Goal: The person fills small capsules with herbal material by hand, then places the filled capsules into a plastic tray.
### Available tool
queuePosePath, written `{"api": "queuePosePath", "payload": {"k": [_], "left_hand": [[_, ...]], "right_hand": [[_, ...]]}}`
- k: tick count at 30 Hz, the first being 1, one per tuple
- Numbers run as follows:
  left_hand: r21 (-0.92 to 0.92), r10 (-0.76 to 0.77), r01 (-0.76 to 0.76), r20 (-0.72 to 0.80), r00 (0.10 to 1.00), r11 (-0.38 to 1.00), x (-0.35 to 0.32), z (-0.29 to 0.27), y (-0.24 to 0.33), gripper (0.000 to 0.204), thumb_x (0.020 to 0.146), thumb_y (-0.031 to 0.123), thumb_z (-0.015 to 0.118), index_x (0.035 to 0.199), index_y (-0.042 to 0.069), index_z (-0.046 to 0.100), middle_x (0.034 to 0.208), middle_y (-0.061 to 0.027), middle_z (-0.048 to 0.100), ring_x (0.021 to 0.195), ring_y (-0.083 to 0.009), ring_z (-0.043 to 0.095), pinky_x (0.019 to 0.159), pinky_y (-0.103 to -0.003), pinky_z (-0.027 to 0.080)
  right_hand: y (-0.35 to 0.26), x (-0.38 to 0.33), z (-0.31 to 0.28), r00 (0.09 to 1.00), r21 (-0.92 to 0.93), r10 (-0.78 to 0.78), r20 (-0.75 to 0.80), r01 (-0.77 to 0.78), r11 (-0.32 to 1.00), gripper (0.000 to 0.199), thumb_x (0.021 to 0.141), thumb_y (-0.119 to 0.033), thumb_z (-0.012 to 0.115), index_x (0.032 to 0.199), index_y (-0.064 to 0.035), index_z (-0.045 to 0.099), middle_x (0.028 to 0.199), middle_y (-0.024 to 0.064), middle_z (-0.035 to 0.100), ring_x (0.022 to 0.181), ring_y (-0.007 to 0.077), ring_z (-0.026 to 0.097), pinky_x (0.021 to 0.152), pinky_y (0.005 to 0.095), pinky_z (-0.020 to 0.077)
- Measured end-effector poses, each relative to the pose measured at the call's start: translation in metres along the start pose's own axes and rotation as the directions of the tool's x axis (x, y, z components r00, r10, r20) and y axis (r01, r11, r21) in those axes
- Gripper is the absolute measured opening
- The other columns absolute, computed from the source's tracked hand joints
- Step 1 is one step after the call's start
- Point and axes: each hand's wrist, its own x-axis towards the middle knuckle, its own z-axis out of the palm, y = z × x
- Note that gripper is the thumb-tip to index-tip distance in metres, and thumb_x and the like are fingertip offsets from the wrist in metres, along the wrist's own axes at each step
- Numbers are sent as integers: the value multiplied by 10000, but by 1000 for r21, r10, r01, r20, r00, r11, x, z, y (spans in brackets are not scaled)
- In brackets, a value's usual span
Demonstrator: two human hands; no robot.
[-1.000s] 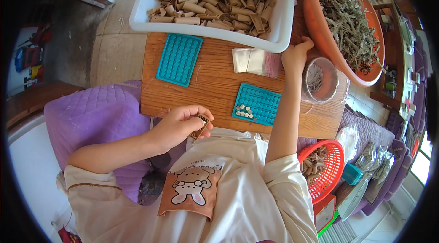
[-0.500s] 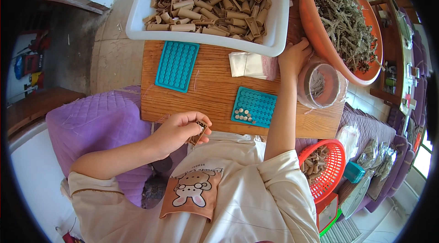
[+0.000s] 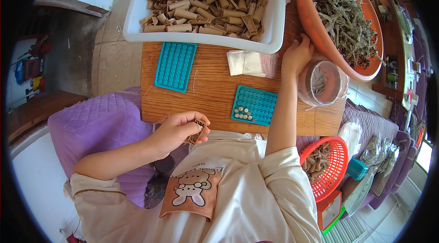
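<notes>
My left hand (image 3: 180, 129) is closed on a small brown half-tube case (image 3: 197, 132), held upright just off the table's front edge, with pale bits showing inside it. Out at the table's right side, my right hand (image 3: 298, 56) reaches forward with fingers apart against the lower left side of an orange basin (image 3: 305, 21). Nothing shows in that hand; some fingertips are hard to see. Beside its wrist stands a clear round tub (image 3: 330, 101) with thin pale pieces inside. Left of the right forearm lies a teal tray (image 3: 263, 101) with several small silvery discs at one end.
A white bin (image 3: 201, 38) piled with brown half-tubes takes up the far side. Another teal tray (image 3: 175, 67) and a stack of clear plastic bags (image 3: 249, 63) lie on the wooden table (image 3: 208, 94). A red basket (image 3: 330, 183) holds brown tubes. Dried stalks (image 3: 340, 19) fill the basin.
My right hand has moved slightly forward along the basin's side, its fingers more spread. My left hand keeps the brown case in place. The whole view has shifted a little.
</notes>
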Motion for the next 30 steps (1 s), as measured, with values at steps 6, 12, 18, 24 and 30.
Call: {"api": "queuePosePath", "payload": {"k": [6,12,18,24,30], "left_hand": [[8,-12,12,-3,1000,1000,0,0,-1,204,832,93,418,1001,10,496,896,-62,559,791,-114,565,685,-223,466],[35,35,-35,-11,999,999,-3,0,8,196,861,100,424,1028,24,491,935,-70,549,810,-113,566,698,-225,467],[79,139,-136,-34,990,988,-8,2,21,235,892,124,422,1107,36,456,1006,-78,538,861,-121,563,718,-227,463],[68,264,-266,31,964,962,-17,1,29,265,880,105,451,1127,11,438,1034,-100,533,881,-132,564,733,-236,467],[-76,146,-148,-21,989,986,-12,4,28,280,876,116,464,1127,-2,433,1031,-98,532,879,-137,563,718,-233,473]], "right_hand": [[9,0,-4,985,-38,116,128,-112,993,118,716,-65,578,819,-8,581,833,199,558,780,359,540,705,422,430],[9,10,-9,964,-110,127,233,-104,988,102,701,-95,585,768,-19,572,735,179,588,722,350,566,675,407,450],[-20,17,-34,962,51,128,239,-144,988,140,697,-106,577,796,-7,579,708,135,616,674,279,601,647,343,468],[-76,-38,-105,918,592,80,388,-314,742,104,732,-24,598,821,27,585,703,28,594,644,59,531,603,190,429],[-59,-52,-78,927,667,198,319,-368,648,75,741,15,589,815,14,577,733,6,578,642,44,504,597,162,409]]}}
